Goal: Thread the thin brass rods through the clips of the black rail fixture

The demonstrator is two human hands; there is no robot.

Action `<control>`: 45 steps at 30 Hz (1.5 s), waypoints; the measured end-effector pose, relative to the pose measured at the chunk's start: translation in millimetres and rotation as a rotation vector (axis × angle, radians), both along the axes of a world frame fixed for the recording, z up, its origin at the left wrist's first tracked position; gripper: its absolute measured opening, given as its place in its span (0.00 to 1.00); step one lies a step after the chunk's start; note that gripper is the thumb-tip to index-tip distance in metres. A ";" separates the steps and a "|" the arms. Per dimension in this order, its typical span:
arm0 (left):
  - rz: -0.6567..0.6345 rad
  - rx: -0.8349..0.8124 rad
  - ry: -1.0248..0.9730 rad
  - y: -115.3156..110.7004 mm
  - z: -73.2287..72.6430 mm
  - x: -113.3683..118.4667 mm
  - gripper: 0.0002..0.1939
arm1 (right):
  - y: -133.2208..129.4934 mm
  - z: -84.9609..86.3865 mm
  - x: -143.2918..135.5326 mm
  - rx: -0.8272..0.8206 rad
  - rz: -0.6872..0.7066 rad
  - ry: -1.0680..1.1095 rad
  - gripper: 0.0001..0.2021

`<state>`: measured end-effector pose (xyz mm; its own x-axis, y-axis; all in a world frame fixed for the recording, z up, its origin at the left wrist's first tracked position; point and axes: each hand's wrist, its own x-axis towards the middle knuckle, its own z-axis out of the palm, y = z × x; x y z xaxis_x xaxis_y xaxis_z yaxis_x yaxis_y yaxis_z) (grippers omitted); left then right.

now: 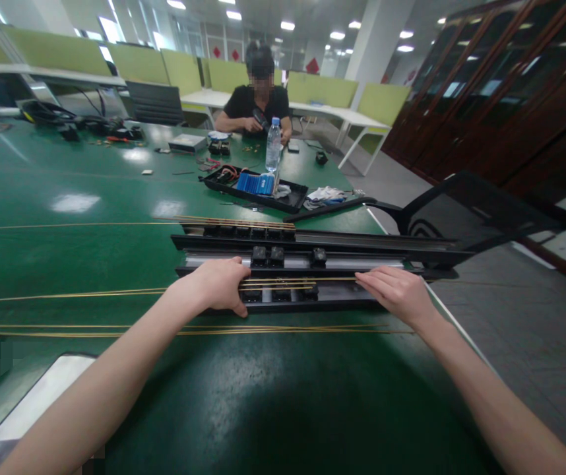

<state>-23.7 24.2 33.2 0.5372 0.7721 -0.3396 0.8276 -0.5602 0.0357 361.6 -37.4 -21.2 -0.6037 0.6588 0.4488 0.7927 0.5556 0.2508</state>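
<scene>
Golden rods point(278, 286), near black rail point(332, 305)
One rod point(337, 279) was pinched by the right hand point(398, 291) — the rail was straddled by the spread left hand point(218, 284).

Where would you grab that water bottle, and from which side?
Probably around the middle of the bottle, from the right, palm sideways. It stands upright, its tall, slim body suiting wrapped fingers; the black tray and blue pack in front crowd a low approach.
</scene>
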 end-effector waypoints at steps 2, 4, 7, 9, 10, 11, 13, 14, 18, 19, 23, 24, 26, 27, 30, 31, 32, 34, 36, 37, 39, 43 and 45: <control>0.002 0.001 0.000 -0.6 0.8 0.2 0.40 | -0.8 -0.4 4.6 0.006 -0.010 0.006 0.10; 0.000 0.003 -0.002 -1.1 1.5 0.3 0.40 | -1.8 -0.5 9.3 0.008 -0.019 0.021 0.09; -0.003 0.005 -0.004 -1.0 1.4 -0.2 0.40 | -3.4 -0.6 16.7 -0.005 -0.039 0.046 0.10; -0.005 0.005 -0.004 -0.4 0.6 -0.8 0.41 | -4.5 -0.8 21.5 -0.016 -0.053 0.051 0.10; -0.006 0.004 -0.005 -0.1 0.1 -1.1 0.41 | -5.0 -0.9 23.8 -0.020 -0.059 0.054 0.10; -0.008 0.003 -0.007 0.3 -0.3 -1.5 0.41 | -5.4 -1.0 26.0 -0.025 -0.063 0.059 0.10; -0.005 0.001 -0.008 0.8 -1.1 -2.0 0.40 | -6.4 -0.8 30.3 -0.039 -0.075 0.074 0.09; -0.003 0.002 -0.009 0.9 -1.3 -2.3 0.40 | -6.9 -0.4 32.3 -0.046 -0.082 0.082 0.09; 0.003 0.001 -0.011 0.8 -1.1 -2.5 0.39 | -8.8 4.2 36.8 -0.071 -0.105 0.103 0.08; 0.003 -0.001 -0.013 0.7 -0.9 -2.5 0.39 | -9.0 6.3 36.0 -0.076 -0.107 0.117 0.08; -0.006 0.007 -0.015 0.0 -0.4 -1.6 0.40 | -5.3 17.4 17.7 -0.133 -0.093 0.230 0.09; -0.011 0.011 -0.013 -0.2 -0.4 -1.2 0.40 | -3.1 20.6 9.1 -0.178 -0.080 0.262 0.09; -0.016 0.017 -0.009 -0.5 -0.1 -0.3 0.39 | 3.1 27.1 -11.6 -0.294 -0.054 0.321 0.11; -0.015 0.016 -0.004 -0.7 0.1 0.1 0.38 | 6.9 30.2 -22.9 -0.357 -0.046 0.330 0.12; -0.010 0.009 0.005 -1.5 1.3 0.8 0.38 | 19.7 38.1 -55.5 -0.600 -0.023 0.318 0.16; -0.011 0.009 0.004 -1.9 1.7 0.8 0.38 | 23.8 40.1 -64.7 -0.709 -0.014 0.340 0.18; -0.012 0.012 0.002 -2.2 2.1 0.7 0.38 | 27.6 41.8 -72.7 -0.815 0.000 0.364 0.20; -0.015 0.019 0.001 -2.8 2.5 0.0 0.38 | 33.3 43.8 -84.4 -0.968 0.033 0.401 0.22; -0.018 0.024 0.007 -3.2 2.5 -0.8 0.39 | 36.4 44.2 -90.7 -1.060 0.059 0.420 0.22; -0.020 0.023 0.008 -3.3 2.5 -1.2 0.39 | 37.0 43.8 -92.1 -1.084 0.066 0.426 0.22; -0.022 0.023 0.001 -3.4 2.3 -1.9 0.39 | 36.8 42.4 -92.6 -1.101 0.070 0.437 0.21; -0.019 0.019 -0.010 -3.2 1.8 -2.5 0.39 | 33.4 38.2 -90.3 -1.038 0.067 0.440 0.19; -0.018 0.013 -0.008 -3.0 1.5 -2.6 0.39 | 31.5 35.9 -89.4 -0.973 0.055 0.420 0.19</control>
